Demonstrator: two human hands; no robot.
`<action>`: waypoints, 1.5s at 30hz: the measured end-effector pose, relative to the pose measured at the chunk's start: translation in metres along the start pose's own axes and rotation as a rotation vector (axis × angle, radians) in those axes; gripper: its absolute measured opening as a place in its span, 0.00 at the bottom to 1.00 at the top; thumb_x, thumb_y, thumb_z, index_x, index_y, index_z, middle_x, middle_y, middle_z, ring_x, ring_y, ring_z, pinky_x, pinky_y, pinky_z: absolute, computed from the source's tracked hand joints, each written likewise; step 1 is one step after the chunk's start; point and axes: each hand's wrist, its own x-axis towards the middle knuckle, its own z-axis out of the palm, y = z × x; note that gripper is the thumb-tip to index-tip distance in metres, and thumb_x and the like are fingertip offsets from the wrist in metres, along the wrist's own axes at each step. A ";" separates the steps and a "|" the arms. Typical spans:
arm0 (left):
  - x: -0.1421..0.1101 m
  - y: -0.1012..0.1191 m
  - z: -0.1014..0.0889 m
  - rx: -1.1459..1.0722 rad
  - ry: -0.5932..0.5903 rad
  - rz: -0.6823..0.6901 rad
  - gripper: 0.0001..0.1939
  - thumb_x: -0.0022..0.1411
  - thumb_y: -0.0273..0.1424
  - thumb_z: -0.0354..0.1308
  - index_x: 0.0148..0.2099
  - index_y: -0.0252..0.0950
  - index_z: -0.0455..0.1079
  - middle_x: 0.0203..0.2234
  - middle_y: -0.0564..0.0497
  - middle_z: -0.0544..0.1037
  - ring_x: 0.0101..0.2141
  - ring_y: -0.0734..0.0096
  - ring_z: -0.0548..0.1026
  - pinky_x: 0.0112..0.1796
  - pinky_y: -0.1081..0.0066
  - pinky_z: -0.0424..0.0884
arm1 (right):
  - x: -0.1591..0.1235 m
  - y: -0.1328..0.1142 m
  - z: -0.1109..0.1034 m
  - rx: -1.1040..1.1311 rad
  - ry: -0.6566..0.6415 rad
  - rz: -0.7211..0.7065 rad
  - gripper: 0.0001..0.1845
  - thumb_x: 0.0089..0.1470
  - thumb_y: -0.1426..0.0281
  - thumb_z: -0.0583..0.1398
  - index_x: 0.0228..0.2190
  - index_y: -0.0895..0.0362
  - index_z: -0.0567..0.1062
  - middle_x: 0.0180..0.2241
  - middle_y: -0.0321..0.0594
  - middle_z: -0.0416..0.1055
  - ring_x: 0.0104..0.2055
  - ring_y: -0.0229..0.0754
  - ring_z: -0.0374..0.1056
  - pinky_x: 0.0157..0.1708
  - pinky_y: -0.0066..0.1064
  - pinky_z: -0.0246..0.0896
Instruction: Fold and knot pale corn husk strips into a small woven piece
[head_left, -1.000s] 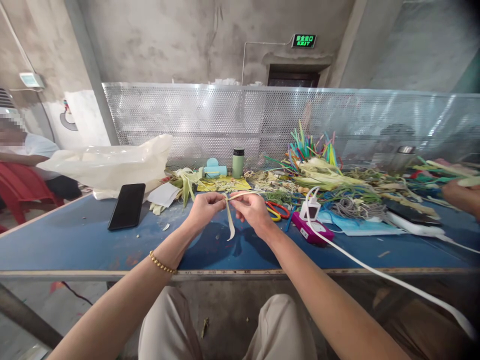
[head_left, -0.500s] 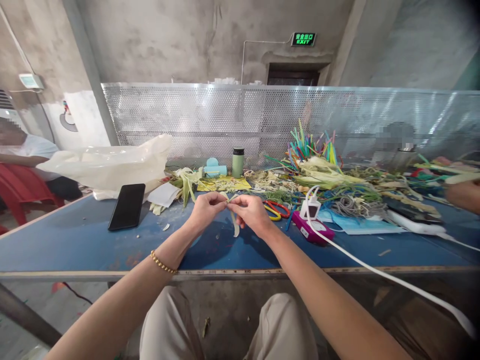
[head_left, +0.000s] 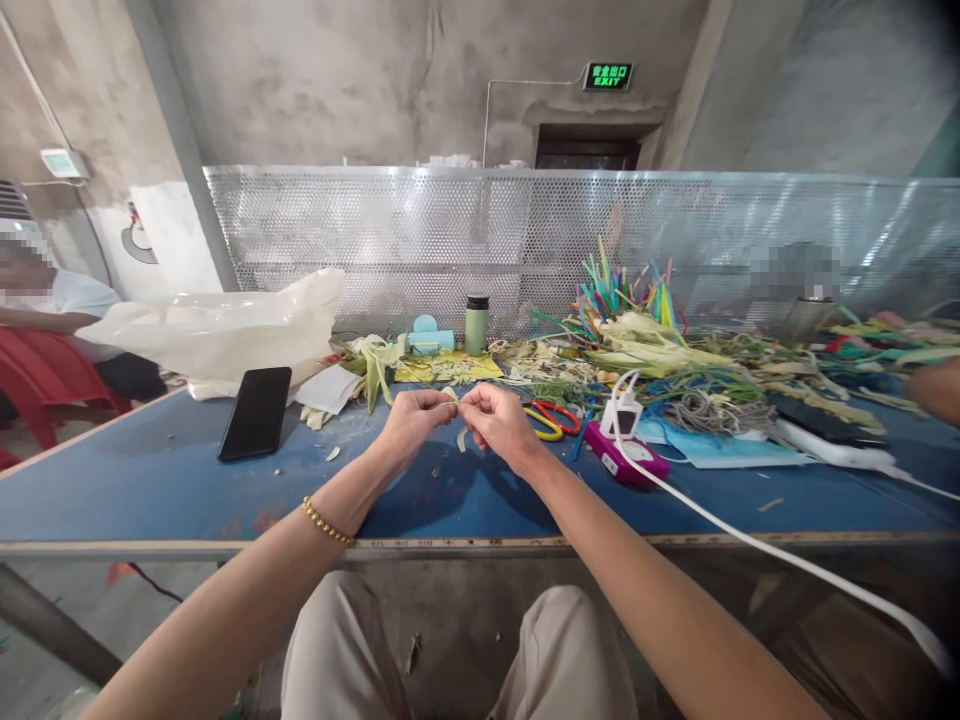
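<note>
My left hand and my right hand meet fingertip to fingertip above the blue table. Both are closed in a pinch on a narrow, pale strip of husk. One end curls down below the fingers and a bit of it shows above them; the middle is mostly hidden by the fingertips. Just right of my right hand lie scissors with red and yellow handles. Beyond the hands stands a green bottle, with husk scraps on a yellow sheet beside it.
A black phone and a large plastic bag are on the left. To the right sit a purple power socket with a white cable, husks, and bundled cords. Another person's hand shows at the far right.
The strip hangs shorter and more curled below my fingers than before. My hands have barely shifted. The other person's hand at the right edge has moved slightly.
</note>
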 end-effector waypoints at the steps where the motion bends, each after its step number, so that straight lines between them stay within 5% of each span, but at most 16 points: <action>1: 0.000 0.000 0.000 -0.005 0.000 -0.001 0.07 0.47 0.32 0.61 0.22 0.33 0.73 0.19 0.53 0.71 0.25 0.73 0.65 0.29 0.71 0.59 | 0.000 0.000 0.000 -0.002 -0.005 -0.005 0.07 0.49 0.67 0.60 0.25 0.56 0.69 0.16 0.29 0.65 0.12 0.31 0.59 0.10 0.22 0.53; 10: 0.000 0.001 -0.002 -0.074 -0.012 -0.018 0.07 0.47 0.32 0.63 0.23 0.32 0.75 0.19 0.52 0.72 0.25 0.74 0.65 0.29 0.72 0.59 | -0.001 -0.003 -0.002 -0.043 -0.019 -0.028 0.06 0.50 0.67 0.59 0.25 0.56 0.70 0.18 0.31 0.67 0.14 0.33 0.61 0.13 0.24 0.54; 15: 0.002 0.000 -0.004 -0.040 -0.030 -0.012 0.06 0.46 0.31 0.63 0.26 0.33 0.76 0.21 0.52 0.74 0.26 0.73 0.67 0.30 0.72 0.61 | -0.002 -0.008 -0.008 -0.122 0.119 -0.075 0.09 0.53 0.64 0.59 0.31 0.56 0.74 0.17 0.33 0.67 0.16 0.37 0.65 0.17 0.27 0.59; 18: 0.003 -0.002 -0.005 0.060 -0.040 0.050 0.05 0.48 0.30 0.62 0.27 0.33 0.75 0.21 0.53 0.73 0.26 0.73 0.67 0.30 0.72 0.61 | -0.001 -0.006 -0.009 -0.089 0.024 -0.055 0.11 0.54 0.66 0.57 0.37 0.56 0.76 0.19 0.36 0.71 0.17 0.39 0.67 0.17 0.29 0.61; 26: 0.006 -0.009 -0.008 0.213 -0.042 0.110 0.07 0.52 0.31 0.59 0.28 0.32 0.74 0.22 0.53 0.72 0.25 0.74 0.66 0.28 0.72 0.60 | 0.002 0.004 -0.008 -0.240 0.007 -0.159 0.05 0.51 0.71 0.57 0.27 0.56 0.73 0.22 0.36 0.73 0.22 0.37 0.69 0.25 0.28 0.64; 45: -0.002 0.004 -0.008 -0.205 -0.167 -0.066 0.11 0.48 0.34 0.67 0.26 0.31 0.73 0.22 0.49 0.76 0.25 0.72 0.71 0.32 0.70 0.62 | 0.000 -0.006 -0.009 -0.180 -0.027 -0.188 0.04 0.50 0.70 0.58 0.26 0.57 0.71 0.22 0.34 0.71 0.24 0.35 0.65 0.26 0.25 0.61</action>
